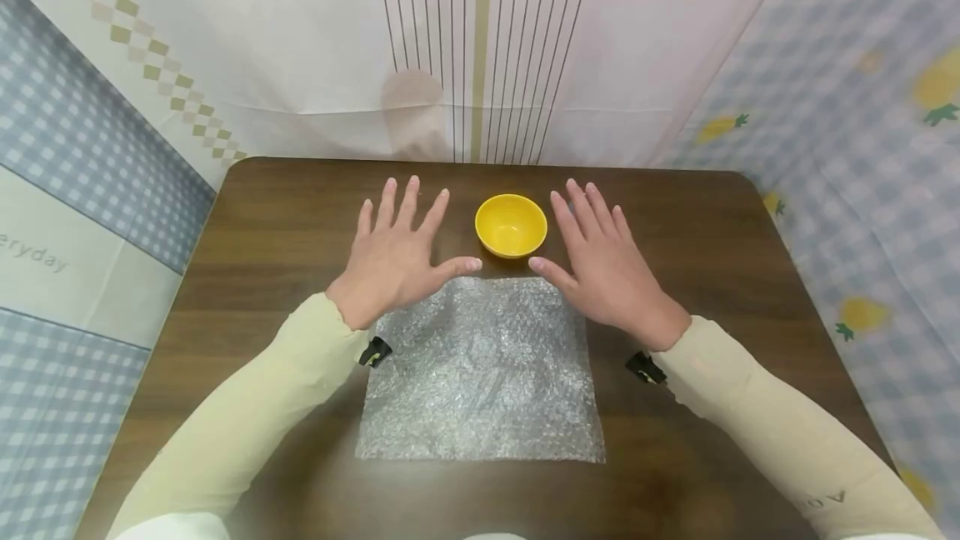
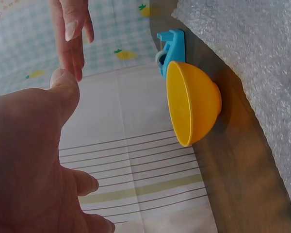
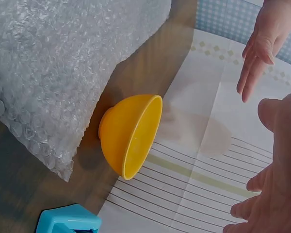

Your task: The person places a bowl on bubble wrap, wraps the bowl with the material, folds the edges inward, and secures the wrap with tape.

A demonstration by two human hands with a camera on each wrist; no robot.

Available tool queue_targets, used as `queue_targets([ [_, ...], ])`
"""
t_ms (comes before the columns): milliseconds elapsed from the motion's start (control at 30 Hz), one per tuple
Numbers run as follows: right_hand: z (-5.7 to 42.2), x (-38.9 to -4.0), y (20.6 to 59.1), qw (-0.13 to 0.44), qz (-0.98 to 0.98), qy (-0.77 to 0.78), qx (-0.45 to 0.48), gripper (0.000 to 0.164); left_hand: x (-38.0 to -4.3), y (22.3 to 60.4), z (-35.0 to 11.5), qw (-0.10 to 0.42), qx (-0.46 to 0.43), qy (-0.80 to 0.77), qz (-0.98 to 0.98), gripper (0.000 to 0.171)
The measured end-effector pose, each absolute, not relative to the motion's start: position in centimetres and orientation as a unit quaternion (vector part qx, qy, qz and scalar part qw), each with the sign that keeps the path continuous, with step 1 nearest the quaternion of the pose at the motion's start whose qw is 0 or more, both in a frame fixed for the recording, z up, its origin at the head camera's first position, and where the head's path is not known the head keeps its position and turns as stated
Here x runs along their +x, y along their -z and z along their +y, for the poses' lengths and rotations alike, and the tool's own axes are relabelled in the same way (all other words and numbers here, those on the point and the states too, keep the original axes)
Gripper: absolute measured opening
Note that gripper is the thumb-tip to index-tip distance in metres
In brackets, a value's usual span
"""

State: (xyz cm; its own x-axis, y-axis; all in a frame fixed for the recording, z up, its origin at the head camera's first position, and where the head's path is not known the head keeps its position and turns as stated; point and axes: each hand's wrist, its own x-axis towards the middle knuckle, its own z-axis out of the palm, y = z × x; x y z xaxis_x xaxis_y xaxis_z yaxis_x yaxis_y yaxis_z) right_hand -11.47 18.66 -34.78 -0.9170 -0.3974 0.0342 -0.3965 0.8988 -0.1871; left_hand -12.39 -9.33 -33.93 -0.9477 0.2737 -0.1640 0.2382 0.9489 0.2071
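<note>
A yellow bowl (image 1: 511, 226) stands upright on the table between my two hands. Spread fingers and thumb mark my left hand (image 1: 390, 261), held in the air to the bowl's left with nothing in it. On the other side my right hand (image 1: 603, 269) is likewise raised, its fingers straight and holding nothing. Below the bowl in the head view lies a flat sheet of bubble wrap (image 1: 483, 382). A blue tape dispenser (image 2: 174, 48) sits beside the bowl in the left wrist view; in the head view my right hand hides most of it.
The brown wooden table (image 1: 262, 215) has rounded far corners. A white printed cloth (image 1: 315, 40) hangs behind it. Blue checked cloths hang along the left (image 1: 67, 107) and right (image 1: 885, 215) sides. A small black device (image 1: 375, 352) is on each wrist.
</note>
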Motion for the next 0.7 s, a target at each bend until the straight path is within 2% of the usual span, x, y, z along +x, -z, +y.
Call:
queue_targets([
  [700, 18.2, -10.0, 35.6, -0.009, 0.974, 0.098, -0.202, 0.087, -10.7, 34.6, -9.5, 0.103, 0.126, -0.076, 0.984, 0.102],
])
